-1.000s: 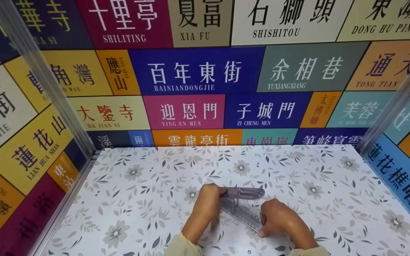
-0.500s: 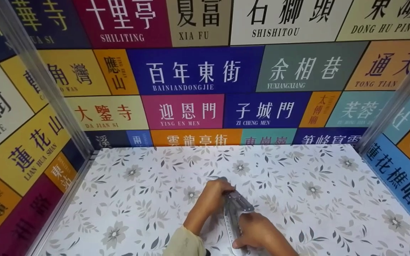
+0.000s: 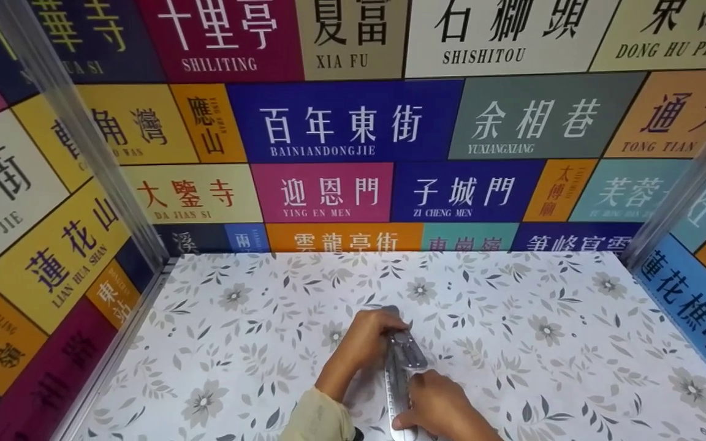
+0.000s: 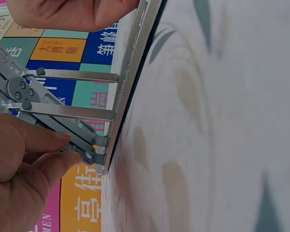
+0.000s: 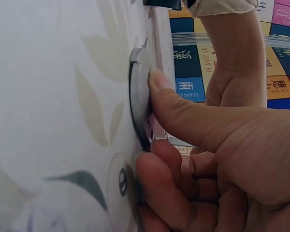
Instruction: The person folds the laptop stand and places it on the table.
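A grey metal folding stand [image 3: 397, 383], with a long base and a hinged upper part, stands on the table between my hands. At its far end my left hand [image 3: 370, 334] grips it; in the left wrist view its thumb and finger pinch near the hinge. My right hand [image 3: 442, 401] holds the near end, thumb on the rounded tip [image 5: 141, 92] and fingers curled by its side. Two flat struts [image 4: 72, 112] link the base [image 4: 130, 72] to the raised part [image 4: 34, 89]. The hands hide parts of both ends.
A white cloth with grey flowers and leaves [image 3: 255, 343] covers the table. Colourful sign panels [image 3: 341, 122] form the back and side walls. Clear upright strips [image 3: 102, 147] stand at the corners.
The stand has turned so that its near end points toward the person, and its upper part has swung close over the base. My right hand has moved left and nearer with it.
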`<state>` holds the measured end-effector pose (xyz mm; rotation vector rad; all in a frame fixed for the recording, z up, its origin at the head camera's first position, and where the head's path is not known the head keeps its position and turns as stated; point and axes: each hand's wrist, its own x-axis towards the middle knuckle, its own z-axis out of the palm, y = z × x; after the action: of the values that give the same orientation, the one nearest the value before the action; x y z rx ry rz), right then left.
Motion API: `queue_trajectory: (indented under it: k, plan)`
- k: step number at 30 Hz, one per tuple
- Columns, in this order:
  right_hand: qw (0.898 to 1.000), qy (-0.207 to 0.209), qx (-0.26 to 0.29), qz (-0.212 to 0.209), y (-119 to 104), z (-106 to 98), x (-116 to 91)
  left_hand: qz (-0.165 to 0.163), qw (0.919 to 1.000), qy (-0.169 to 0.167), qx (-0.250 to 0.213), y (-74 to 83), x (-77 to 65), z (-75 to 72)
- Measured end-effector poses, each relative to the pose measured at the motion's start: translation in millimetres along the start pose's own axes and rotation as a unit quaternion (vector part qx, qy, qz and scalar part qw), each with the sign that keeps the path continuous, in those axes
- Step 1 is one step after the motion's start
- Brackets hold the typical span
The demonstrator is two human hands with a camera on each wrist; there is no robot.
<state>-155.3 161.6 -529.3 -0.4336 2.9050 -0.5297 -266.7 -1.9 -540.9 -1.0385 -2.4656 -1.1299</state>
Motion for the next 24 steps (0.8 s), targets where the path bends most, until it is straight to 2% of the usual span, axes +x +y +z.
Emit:
queue_trajectory:
  k: [9,15,20,24]
  plan:
    - [1.000,-0.021,0.000,0.008,0.7,-1.2,0.5,-0.042,0.9989,-0.019,0.002,2.9,0.1,-1.1]
    - [0.999,-0.034,0.026,0.010,2.8,-0.5,5.1,-0.036,0.9988,-0.032,0.010,3.4,0.4,-3.1]
    - [0.997,-0.027,0.054,-0.044,11.6,-1.4,3.5,-0.032,0.9976,-0.059,0.014,5.4,-3.0,-10.4]
    - [0.987,-0.034,0.121,-0.096,27.2,-10.1,3.8,-0.051,0.9949,-0.079,0.037,16.1,-9.5,-23.7]
